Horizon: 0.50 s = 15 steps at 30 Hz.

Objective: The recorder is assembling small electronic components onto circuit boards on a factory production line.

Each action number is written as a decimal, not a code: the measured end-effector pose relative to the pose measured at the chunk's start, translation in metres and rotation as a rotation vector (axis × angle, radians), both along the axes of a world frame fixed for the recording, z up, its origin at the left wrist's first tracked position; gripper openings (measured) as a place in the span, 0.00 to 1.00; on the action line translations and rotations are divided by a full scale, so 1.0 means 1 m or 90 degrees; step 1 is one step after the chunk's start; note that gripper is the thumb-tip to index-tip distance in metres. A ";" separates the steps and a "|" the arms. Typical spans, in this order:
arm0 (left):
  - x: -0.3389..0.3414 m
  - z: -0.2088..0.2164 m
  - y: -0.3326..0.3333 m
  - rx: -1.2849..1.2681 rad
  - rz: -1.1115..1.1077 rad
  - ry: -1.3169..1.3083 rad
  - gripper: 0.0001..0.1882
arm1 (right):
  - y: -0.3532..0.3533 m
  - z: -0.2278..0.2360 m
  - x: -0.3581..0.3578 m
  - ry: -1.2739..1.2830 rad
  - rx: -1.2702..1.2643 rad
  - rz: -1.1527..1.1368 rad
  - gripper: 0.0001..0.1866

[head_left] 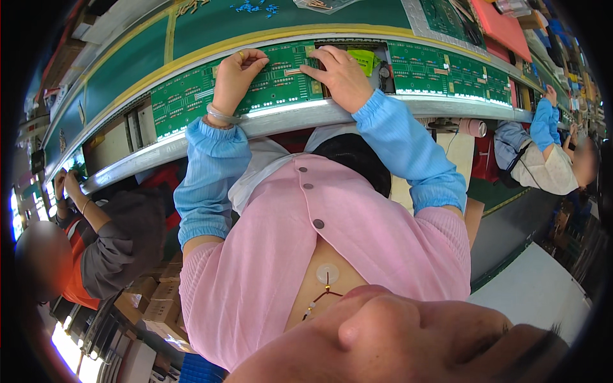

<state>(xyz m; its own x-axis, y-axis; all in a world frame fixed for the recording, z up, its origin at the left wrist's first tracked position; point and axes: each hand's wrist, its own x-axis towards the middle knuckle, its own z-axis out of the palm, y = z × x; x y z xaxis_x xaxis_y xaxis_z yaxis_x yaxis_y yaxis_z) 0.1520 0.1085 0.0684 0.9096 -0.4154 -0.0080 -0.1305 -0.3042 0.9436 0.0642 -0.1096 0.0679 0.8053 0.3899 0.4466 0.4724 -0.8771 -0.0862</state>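
Observation:
A long green circuit board (179, 105), set with rows of small parts, lies along the metal rail in front of me. My left hand (237, 75) is over its middle, thumb and forefinger pinched together at the board's surface. Whatever is between those fingertips is too small to make out. My right hand (341, 75) rests at the board's right end, thumb and fingers apart. Its thumb lies on the board near a pale strip-shaped part, and its fingers reach over the end edge. I see nothing held in it.
Right of my right hand, a yellow-green packet (362, 60) sits in a gap before more green boards (460, 76). The metal rail (274, 120) runs along the near side. Small blue parts (255, 7) lie on the green mat beyond. Other people work at far left and far right.

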 end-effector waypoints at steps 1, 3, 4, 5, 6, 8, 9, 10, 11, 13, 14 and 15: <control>0.001 0.000 0.001 0.015 0.000 -0.006 0.08 | -0.002 -0.001 0.002 0.000 0.001 -0.005 0.16; 0.003 -0.008 0.002 0.004 -0.002 -0.012 0.08 | -0.010 -0.006 0.016 0.018 0.049 0.019 0.14; 0.002 -0.005 0.002 -0.008 -0.001 -0.020 0.08 | -0.016 -0.004 0.029 0.023 0.100 -0.027 0.13; -0.001 -0.002 0.002 -0.005 0.000 -0.024 0.08 | -0.024 0.000 0.047 0.029 0.151 -0.073 0.11; -0.007 0.007 -0.004 0.033 0.016 -0.055 0.07 | -0.032 0.002 0.065 -0.012 0.176 -0.129 0.09; -0.008 0.014 -0.023 0.063 0.016 -0.093 0.06 | -0.056 0.001 0.097 -0.032 0.189 -0.195 0.06; -0.009 0.014 -0.026 0.090 -0.009 -0.187 0.06 | -0.055 0.002 0.108 0.023 0.196 -0.226 0.04; -0.009 0.012 -0.028 0.118 -0.036 -0.280 0.05 | -0.055 0.000 0.113 0.021 0.199 -0.223 0.04; -0.007 0.007 -0.031 0.129 -0.044 -0.302 0.04 | -0.054 -0.001 0.116 0.054 0.185 -0.225 0.04; -0.007 0.002 -0.033 0.174 -0.050 -0.350 0.04 | -0.055 -0.013 0.122 0.088 0.171 -0.229 0.04; -0.006 0.000 -0.034 0.215 -0.058 -0.396 0.05 | -0.055 -0.024 0.126 0.029 0.144 -0.223 0.04; -0.008 0.001 -0.035 0.221 -0.051 -0.378 0.05 | -0.051 -0.024 0.127 -0.029 0.115 -0.216 0.05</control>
